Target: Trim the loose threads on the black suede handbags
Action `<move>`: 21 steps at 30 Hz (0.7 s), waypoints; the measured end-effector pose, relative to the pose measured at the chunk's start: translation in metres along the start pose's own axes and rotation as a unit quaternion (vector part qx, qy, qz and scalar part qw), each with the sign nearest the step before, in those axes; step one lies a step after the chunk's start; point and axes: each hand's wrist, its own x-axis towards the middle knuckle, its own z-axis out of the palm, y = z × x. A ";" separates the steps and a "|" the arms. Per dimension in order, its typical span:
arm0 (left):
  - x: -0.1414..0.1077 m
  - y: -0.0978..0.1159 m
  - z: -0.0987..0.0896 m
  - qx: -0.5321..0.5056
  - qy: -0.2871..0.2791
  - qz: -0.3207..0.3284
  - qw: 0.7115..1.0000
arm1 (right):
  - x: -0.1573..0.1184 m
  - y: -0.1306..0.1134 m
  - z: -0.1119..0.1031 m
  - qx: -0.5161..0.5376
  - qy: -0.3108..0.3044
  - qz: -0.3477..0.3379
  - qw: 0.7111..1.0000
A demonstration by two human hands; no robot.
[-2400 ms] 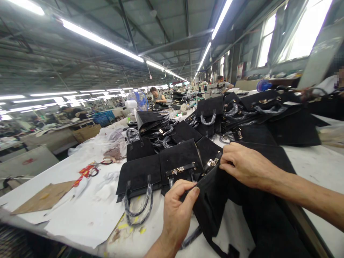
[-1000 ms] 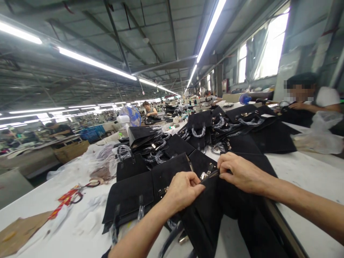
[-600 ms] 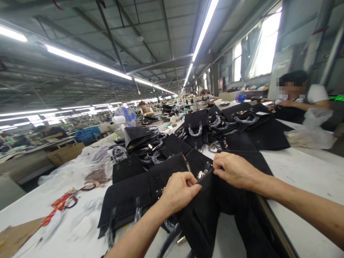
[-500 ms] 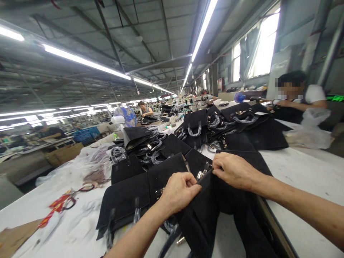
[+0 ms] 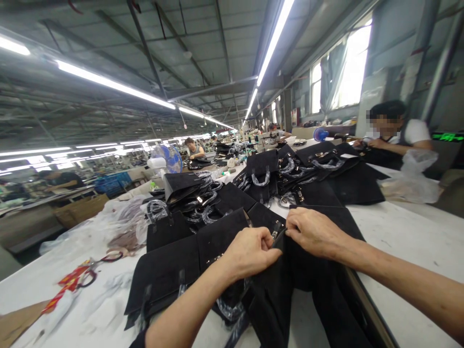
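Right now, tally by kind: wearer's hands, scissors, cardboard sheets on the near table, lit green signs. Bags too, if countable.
Hands: 2
Scissors: 1
Cardboard sheet: 1
Green sign: 1
Bags: overlapping, no sure count
Total: 5, bags excluded

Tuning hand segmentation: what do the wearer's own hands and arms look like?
Left hand and right hand: bare, ungloved, no rings visible. Left forearm and right forearm: uncovered, no watch or bracelet showing. A dark sleeve edge shows on the left, at the picture's bottom; none shows on the right.

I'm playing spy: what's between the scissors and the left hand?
In the head view, black bags near the left hand, crumpled whitish scraps near the scissors.
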 end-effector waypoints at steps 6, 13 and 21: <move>0.020 0.008 0.011 0.085 0.065 0.008 0.994 | -0.005 0.003 0.000 0.021 0.005 -0.006 1.000; 0.006 0.001 0.012 0.009 0.061 -0.086 0.994 | -0.018 0.014 0.001 0.087 0.025 -0.048 0.995; 0.020 -0.008 0.020 -0.125 0.032 -0.021 0.991 | -0.017 0.013 0.001 0.065 0.039 -0.016 0.997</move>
